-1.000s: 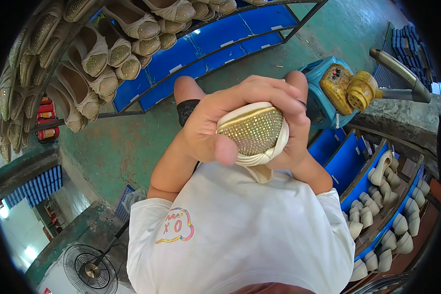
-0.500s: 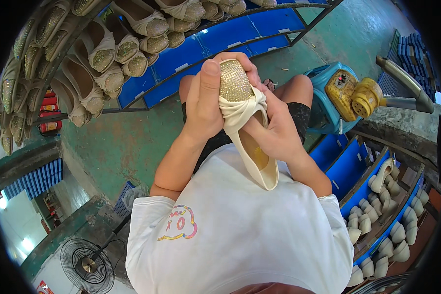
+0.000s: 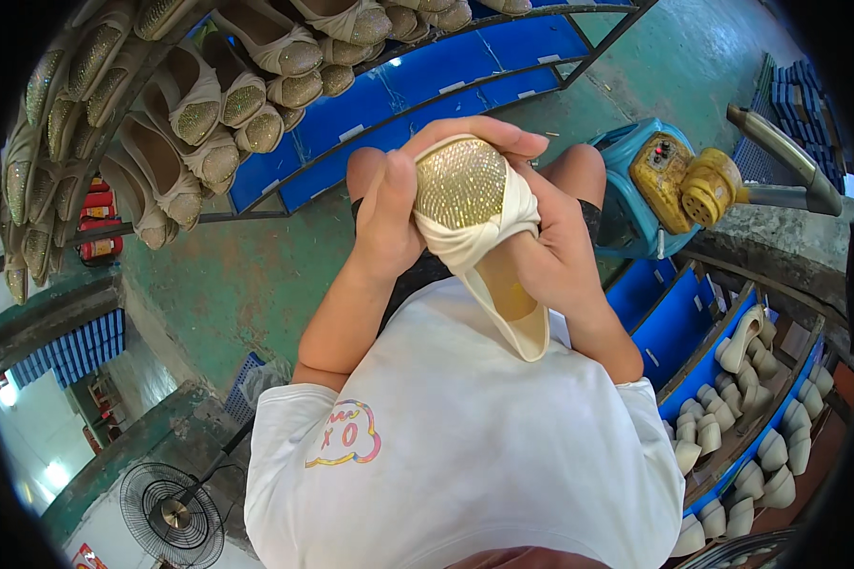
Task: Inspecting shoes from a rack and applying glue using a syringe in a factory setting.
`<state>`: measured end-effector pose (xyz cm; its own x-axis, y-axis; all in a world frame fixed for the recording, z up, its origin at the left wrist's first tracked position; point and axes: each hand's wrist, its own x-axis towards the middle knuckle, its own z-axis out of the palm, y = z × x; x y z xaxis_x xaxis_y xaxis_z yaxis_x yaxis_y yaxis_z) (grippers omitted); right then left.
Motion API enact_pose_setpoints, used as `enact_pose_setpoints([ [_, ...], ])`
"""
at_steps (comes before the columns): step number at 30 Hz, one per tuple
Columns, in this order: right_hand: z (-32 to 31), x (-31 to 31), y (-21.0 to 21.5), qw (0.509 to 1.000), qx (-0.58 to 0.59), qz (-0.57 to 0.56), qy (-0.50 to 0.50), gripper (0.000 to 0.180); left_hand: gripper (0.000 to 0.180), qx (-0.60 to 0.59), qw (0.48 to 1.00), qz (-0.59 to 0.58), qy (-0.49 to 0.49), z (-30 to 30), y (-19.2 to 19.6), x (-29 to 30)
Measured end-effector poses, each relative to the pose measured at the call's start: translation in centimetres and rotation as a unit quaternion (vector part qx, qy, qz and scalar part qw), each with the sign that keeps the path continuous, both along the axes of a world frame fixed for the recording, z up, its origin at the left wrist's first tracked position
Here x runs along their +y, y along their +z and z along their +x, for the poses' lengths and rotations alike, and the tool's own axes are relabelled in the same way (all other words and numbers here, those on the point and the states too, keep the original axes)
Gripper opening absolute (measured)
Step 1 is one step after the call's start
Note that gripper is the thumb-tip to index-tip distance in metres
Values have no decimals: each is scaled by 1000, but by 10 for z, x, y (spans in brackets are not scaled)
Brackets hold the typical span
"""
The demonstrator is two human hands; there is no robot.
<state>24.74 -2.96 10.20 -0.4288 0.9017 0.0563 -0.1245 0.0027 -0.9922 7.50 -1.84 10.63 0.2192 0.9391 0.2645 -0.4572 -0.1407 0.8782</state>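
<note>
Between both hands I hold a cream flat shoe (image 3: 484, 228) with a gold glittering toe and a twisted band across its front. Its toe faces up and away, and the heel hangs down by my white shirt. My left hand (image 3: 394, 204) grips the toe from the left, thumb along its edge and fingers over the far side. My right hand (image 3: 555, 237) closes round the right side, thumb inside the opening at the band. The right fingers under the shoe are hidden.
A rack of similar glitter-toed shoes (image 3: 199, 104) stands ahead on the left, with blue shelves (image 3: 380, 104). On the right, a yellow blower-like machine (image 3: 688, 190) rests on a blue stool (image 3: 626, 190). Cream shoes (image 3: 740, 341) fill a lower right rack. A fan (image 3: 171, 512) is at lower left.
The shoe has turned so its glittering toe shows more broadly and sits slightly lower. My left fingers have stretched across the toe's far edge.
</note>
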Motion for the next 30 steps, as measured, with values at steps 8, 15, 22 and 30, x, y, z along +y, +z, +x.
enact_pose_setpoints([
  [8, 17, 16, -20, 981, 155, -116, -11, 38, 89, 82, 995, -39, 34, 12, 0, 8],
  [15, 152, 133, -121, 848, -192, 75, -489, 34, 50, 182, 974, -103, 89, -4, -33, -10],
  [22, 226, 176, -152, 747, -270, 91, -601, 48, 35, 181, 968, -151, 89, 5, -59, -25],
  [30, 235, 197, -158, 733, -241, 101, -628, 51, 33, 201, 964, -148, 97, 12, -54, -19],
])
